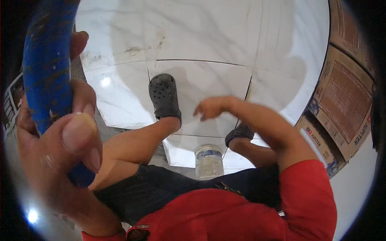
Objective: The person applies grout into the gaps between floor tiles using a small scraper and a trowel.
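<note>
Close to the camera at the left, my left hand (60, 148) is wrapped round a thick, curved blue handle (48, 68) with brown stains. Its upper end runs out of view, so what it belongs to cannot be told. My right hand (211, 108) hangs above the pale marbled floor tiles (193, 80), between my two feet. Its fingers are loosely bent and a little apart, with nothing visible in them. Dark joint lines show between several tiles near it. A small whitish tub (209, 166), smeared on its side, stands between my legs.
Cardboard boxes (343, 96) marked JUPITER line the right side. My feet, in dark clogs (163, 94), are on the tiles. Rough grey floor (157, 150) shows beside the tile edge at lower left. A white rack-like thing (12, 100) stands at far left.
</note>
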`<action>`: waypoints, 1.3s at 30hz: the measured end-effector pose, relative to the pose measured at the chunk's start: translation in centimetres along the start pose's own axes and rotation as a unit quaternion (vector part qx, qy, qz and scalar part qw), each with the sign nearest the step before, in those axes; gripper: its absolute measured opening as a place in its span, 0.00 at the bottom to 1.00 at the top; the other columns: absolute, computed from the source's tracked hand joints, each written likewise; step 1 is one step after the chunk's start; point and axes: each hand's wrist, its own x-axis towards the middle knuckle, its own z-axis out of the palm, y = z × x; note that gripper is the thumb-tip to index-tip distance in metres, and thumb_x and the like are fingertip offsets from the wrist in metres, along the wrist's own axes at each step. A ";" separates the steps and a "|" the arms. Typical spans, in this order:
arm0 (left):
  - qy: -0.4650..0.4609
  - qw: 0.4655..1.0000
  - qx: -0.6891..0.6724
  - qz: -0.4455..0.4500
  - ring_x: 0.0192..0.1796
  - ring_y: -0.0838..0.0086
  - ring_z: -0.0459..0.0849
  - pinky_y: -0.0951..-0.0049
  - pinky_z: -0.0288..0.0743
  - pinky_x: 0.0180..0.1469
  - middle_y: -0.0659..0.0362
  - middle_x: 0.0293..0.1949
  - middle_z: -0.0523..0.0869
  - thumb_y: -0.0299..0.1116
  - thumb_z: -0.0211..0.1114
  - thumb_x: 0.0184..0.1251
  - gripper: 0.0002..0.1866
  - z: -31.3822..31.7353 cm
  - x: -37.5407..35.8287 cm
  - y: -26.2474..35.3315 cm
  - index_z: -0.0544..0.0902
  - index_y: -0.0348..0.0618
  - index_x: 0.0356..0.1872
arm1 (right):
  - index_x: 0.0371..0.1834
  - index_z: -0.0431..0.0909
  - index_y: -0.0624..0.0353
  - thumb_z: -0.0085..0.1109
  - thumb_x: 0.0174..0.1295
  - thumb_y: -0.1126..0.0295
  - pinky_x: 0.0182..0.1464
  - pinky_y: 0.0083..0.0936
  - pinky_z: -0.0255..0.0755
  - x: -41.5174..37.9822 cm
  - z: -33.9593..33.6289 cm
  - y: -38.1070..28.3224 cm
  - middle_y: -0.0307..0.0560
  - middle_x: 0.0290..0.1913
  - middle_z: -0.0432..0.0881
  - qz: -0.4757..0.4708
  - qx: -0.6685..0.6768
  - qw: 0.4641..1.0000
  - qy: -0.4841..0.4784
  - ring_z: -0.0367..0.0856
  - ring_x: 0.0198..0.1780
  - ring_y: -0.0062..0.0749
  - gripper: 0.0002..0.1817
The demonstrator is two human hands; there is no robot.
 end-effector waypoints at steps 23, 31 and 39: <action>-0.149 0.949 -0.278 0.002 0.23 0.85 0.77 0.83 0.71 0.24 0.65 0.26 0.80 0.26 0.72 0.58 0.14 0.0 -10.1 -13.1 0.81 0.38 0.44 | 0.53 0.81 0.63 0.62 0.65 0.73 0.40 0.18 0.75 -25.3 -7.4 -13.1 0.41 0.39 0.86 -0.002 0.098 0.677 0.729 0.81 0.37 0.20 0.14; -0.125 0.953 -0.275 0.014 0.22 0.81 0.79 0.79 0.72 0.23 0.64 0.23 0.80 0.28 0.72 0.54 0.21 -1.1 -12.5 -17.1 0.80 0.34 0.50 | 0.65 0.74 0.35 0.78 0.43 0.62 0.51 0.38 0.76 -13.3 -2.8 -31.7 0.57 0.52 0.76 -0.058 -0.472 0.729 0.492 0.78 0.51 0.49 0.40; -0.158 0.954 -0.249 0.051 0.21 0.80 0.78 0.78 0.71 0.22 0.63 0.22 0.79 0.27 0.71 0.53 0.22 -1.2 -13.8 -17.9 0.81 0.33 0.52 | 0.61 0.73 0.44 0.60 0.57 0.74 0.44 0.41 0.77 -10.9 -1.7 -31.8 0.54 0.44 0.79 -0.005 -0.493 0.751 0.438 0.82 0.45 0.52 0.26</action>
